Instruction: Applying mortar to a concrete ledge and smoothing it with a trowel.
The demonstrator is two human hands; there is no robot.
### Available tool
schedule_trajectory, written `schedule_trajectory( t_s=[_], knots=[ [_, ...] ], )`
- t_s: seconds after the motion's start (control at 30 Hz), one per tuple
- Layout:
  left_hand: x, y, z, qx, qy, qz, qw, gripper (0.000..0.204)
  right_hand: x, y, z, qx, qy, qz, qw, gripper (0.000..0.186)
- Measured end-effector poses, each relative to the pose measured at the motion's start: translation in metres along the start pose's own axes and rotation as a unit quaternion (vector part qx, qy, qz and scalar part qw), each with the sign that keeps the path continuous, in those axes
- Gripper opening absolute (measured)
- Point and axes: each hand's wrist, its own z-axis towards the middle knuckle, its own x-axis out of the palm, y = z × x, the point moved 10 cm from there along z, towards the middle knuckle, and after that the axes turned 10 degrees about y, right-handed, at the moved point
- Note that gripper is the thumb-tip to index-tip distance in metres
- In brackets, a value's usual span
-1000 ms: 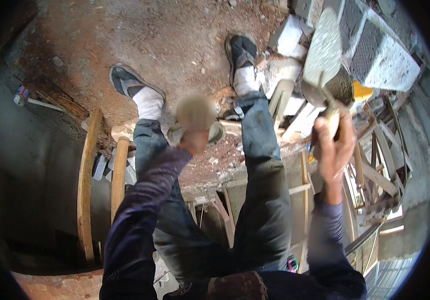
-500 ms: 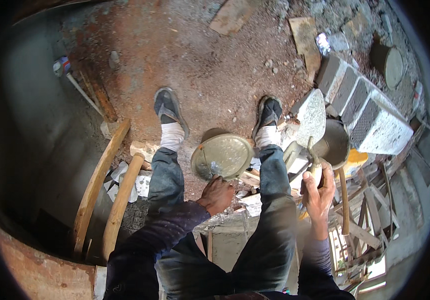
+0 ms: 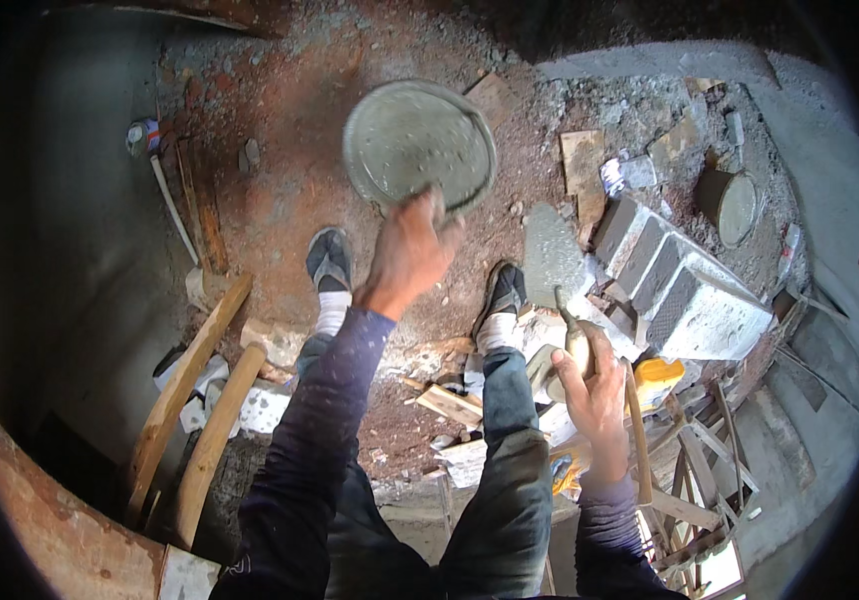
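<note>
My left hand is closed on the near rim of a round, mortar-smeared grey pan, held out ahead past my feet. Wet grey mortar coats the inside of the pan, and its rim is slightly smeared by motion. On the right, my right hand wraps round the pale handle of a trowel. The trowel's broad, mortar-coated blade points away from me, to the right of my right shoe.
Stacked grey and white blocks stand at right, with a mortar-topped bucket behind. A yellow container lies near a wooden handle. Two wooden poles lean at left. Rubble and wood scraps litter the ground by my legs.
My left hand has carried the pan from between my feet forward, beyond my shoes. The right hand still grips the trowel, slightly further left in view. The whole view has shifted somewhat.
</note>
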Motion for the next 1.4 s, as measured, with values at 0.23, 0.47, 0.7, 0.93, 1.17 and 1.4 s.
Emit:
schedule_trajectory(
  t_s=[0.23,0.47,0.7,0.93,1.17,1.4],
  knots=[
    [-0.097,0.015,0.038,0.054,-0.235,0.037,0.970,0.049,0.015,0.026,0.069,-0.040,0.039,-0.008,0.998,0.038],
    [-0.128,0.097,0.044,-0.037,-0.141,-0.202,0.969,0.048,0.035,0.083,0.176,-0.158,0.024,-0.262,0.952,0.019],
    [-0.143,0.266,0.097,-0.032,-0.265,-0.271,0.925,0.041,0.114,0.175,0.252,-0.296,-0.070,-0.565,0.767,0.016],
    [-0.128,0.204,0.097,0.119,-0.223,-0.279,0.926,0.042,0.172,0.095,0.321,-0.281,0.127,-0.240,0.921,0.017],
    [-0.130,0.190,0.080,0.017,-0.146,-0.157,0.977,0.051,0.166,0.069,0.273,-0.420,-0.074,-0.183,0.886,0.032],
    [-0.070,0.189,0.022,-0.044,-0.266,-0.438,0.857,0.029,0.120,0.074,0.246,-0.331,-0.028,-0.100,0.938,0.040]
  ],
)
